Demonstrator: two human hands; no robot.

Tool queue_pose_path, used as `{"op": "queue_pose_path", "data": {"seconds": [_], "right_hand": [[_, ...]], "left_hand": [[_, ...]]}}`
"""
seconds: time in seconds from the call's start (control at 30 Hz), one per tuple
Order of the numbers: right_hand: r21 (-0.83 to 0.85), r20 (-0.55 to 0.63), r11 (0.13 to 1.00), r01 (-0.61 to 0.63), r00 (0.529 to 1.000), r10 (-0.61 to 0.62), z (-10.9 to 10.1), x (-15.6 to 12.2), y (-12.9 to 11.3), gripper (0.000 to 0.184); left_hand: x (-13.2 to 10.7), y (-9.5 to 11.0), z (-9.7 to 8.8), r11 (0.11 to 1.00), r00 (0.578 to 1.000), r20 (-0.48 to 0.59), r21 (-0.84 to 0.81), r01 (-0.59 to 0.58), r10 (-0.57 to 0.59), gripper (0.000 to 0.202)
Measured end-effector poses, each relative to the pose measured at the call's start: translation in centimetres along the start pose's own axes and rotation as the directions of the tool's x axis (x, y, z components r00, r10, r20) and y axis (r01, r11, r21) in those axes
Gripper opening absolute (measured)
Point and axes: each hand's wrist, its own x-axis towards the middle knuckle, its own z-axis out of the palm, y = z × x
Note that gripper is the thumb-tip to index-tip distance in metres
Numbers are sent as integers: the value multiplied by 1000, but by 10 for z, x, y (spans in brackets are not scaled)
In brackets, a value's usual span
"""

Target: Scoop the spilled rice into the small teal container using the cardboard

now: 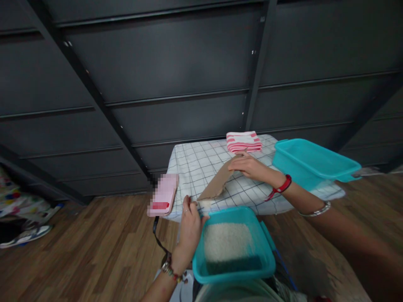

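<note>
A torn strip of brown cardboard [217,182] slants above the checked cloth, between both hands. My right hand [248,165] grips its upper far end, fingers closed on the edge. My left hand [190,222] pinches its lower near end, with the thumb close to the rim of a turquoise tub [201,274]. White grains that look like rice [226,241] lie in this tub, which sits below the cardboard at the near edge of the table. A little pale stuff shows on the cloth just under the cardboard.
The table wears a white checked cloth [195,161]. A second turquoise tub [317,159] stands on the right. A folded pink-and-white towel [244,141] lies at the back, a pink phone-like case [165,195] at the left. Dark panels [176,54] rise behind.
</note>
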Motion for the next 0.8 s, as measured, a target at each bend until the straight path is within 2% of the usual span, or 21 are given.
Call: {"op": "queue_pose_path", "data": {"seconds": [0.17, 0.33, 0.47, 0.67, 0.8], "right_hand": [[-82, 13, 995, -55, 998, 56, -26, -14, -8, 38], [-252, -15, 957, -143, 990, 144, -29, -14, -15, 39], [-288, 39, 952, -105, 992, 121, -32, -20, -28, 38], [-327, 40, 945, -25, 998, 41, -46, -33, -55, 39], [-387, 26, 919, -72, 996, 89, -54, -33, -59, 40]], "left_hand": [[0, 3, -3, 1000, 1000, 14, 25, 6, -7, 44], [1, 2, -4, 999, 999, 38, 44, 15, -16, 46], [1, 0, -3, 998, 998, 65, 56, 8, -12, 43], [1, 1, -3, 998, 999, 46, 56, 2, -4, 43], [1, 2, -3, 998, 999, 45, 59, 16, -19, 43]]}}
